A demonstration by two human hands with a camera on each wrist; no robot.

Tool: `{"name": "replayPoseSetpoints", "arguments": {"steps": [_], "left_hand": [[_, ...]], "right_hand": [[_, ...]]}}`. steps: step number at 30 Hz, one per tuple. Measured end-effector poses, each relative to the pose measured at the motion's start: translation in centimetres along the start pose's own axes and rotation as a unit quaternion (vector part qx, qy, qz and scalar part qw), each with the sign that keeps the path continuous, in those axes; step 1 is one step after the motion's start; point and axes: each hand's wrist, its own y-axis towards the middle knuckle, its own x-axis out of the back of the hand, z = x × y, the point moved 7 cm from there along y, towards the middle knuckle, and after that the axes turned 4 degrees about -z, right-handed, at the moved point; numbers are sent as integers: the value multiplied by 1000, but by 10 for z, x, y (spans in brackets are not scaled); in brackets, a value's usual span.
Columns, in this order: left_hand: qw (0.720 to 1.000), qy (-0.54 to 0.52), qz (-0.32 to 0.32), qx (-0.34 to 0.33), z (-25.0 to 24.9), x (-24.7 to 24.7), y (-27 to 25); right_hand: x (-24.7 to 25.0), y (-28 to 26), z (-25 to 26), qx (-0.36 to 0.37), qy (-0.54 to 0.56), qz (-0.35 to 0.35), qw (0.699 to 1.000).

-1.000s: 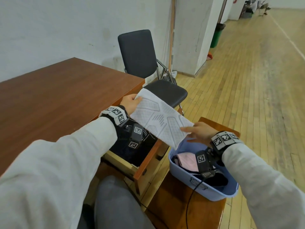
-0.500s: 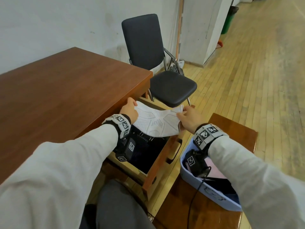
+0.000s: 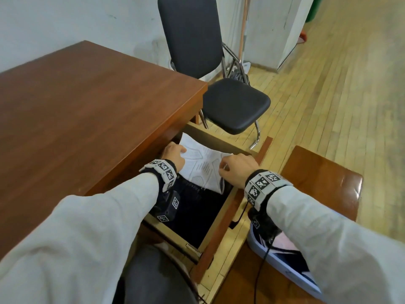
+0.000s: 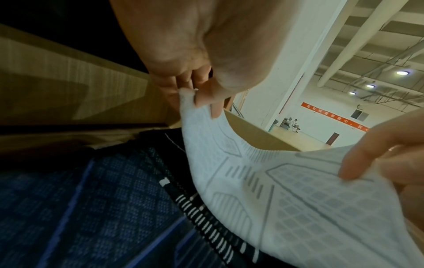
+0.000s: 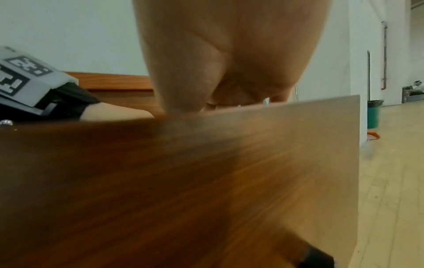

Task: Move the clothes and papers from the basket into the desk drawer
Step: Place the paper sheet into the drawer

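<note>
Both hands have lowered the white patterned cloth (image 3: pixel 202 165) into the brown wooden bench's open drawer (image 3: pixel 221 220). Left hand (image 3: pixel 174 154) and right hand (image 3: pixel 237 166) are pinching its ends; only the left wrist view is showing dark blue clothing (image 4: pixel 96 208) underneath.

The head camera is looking steeply down over both forearms into the open drawer (image 3: pixel 221 207). The left wrist camera is sitting inside it, facing up and outward. The right wrist camera is facing the drawer front (image 5: pixel 206 181) closely.
</note>
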Motion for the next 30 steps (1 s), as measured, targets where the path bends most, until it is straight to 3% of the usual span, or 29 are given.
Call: {"name": "replayPoseSetpoints", "arguments": {"steps": [16,19,22,25,27,30], "left_hand": [[999,8,34,29,25,-24,28],[998,32,51,27,28,-29,25],[997,68,28,-7,22,-32,20],[992,92,77,-36,10,-46,13],[987,107,121,-20,9,-53,9],[986,91,136,17,12,-53,8]], "right_hand": [[-30,17,-8,14,-110,88,990],[-27,16,-7,28,-115,68,991],[-21,12,-2,57,-111,46,991],[-29,8,2,70,-177,100,977],[-34,7,-1,45,-205,146,967],[-37,8,-4,28,-206,169,963]]}}
